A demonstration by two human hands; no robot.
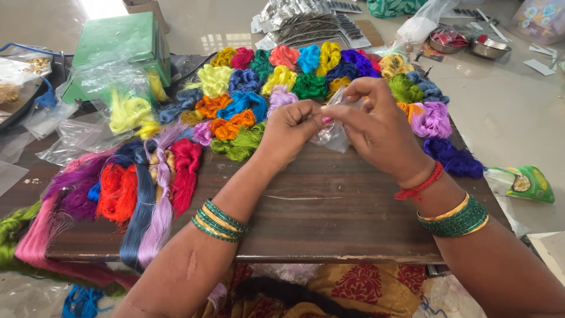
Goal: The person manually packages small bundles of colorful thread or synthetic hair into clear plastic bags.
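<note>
Bangled, our forearms cross the counter (329, 224). Leftmost lie long skeins (118, 194) in red, blue and lilac. Our left hand (291, 131) pinches a small clear bag (332, 132) between closed fingers; our right hand (376, 126) grips its other side, perhaps at the opening. Behind them lie bright thread bundles (282, 76), with steel bowls (471, 44) farthest right.

A clear, colourless plastic pouch (333, 134) sits in both grips. Beyond them lie coiled silk thread bundles (276, 79) in yellow, blue, green, orange, pink and purple. Left of the left grip lie long red (118, 191), lilac and navy skeins on the dark brown wooden table (329, 212).
</note>
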